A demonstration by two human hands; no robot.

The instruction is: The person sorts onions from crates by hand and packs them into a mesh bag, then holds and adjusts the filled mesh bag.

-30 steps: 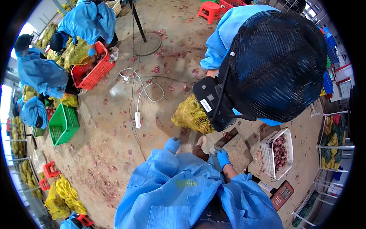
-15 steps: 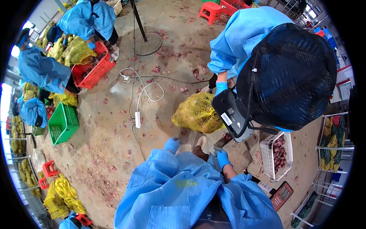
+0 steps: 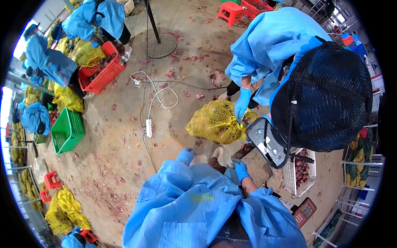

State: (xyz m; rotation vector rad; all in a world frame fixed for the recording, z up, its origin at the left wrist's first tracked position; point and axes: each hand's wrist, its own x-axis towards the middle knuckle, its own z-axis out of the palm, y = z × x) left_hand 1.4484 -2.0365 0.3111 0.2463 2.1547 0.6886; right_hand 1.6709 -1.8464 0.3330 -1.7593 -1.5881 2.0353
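My left hand [image 3: 185, 156], in a blue glove, hangs in front of my coat and touches nothing I can see; its fingers are too small to judge. Beside a grey slab [image 3: 257, 166], my right hand [image 3: 241, 171], also gloved, is closed near a small dark piece that I cannot make out. Ahead on the floor lies a full yellow mesh sack [image 3: 215, 123]. A co-worker's gloved hand [image 3: 242, 103] grips its right end, where reddish contents show. That person bends over from the right, head in a black net hat [image 3: 326, 95].
A white crate [image 3: 291, 182] of red onions stands at right, near a red keypad device [image 3: 305, 211]. A white power strip [image 3: 149, 128] and cables cross the floor. At left are a red crate [image 3: 103, 74], a green crate [image 3: 68, 130] and other workers. Onion skins litter the floor.
The co-worker's head and the black device hanging from it have moved right and down, uncovering the sack's end. The co-worker's hand has come down onto the sack. My hands stay nearly still.
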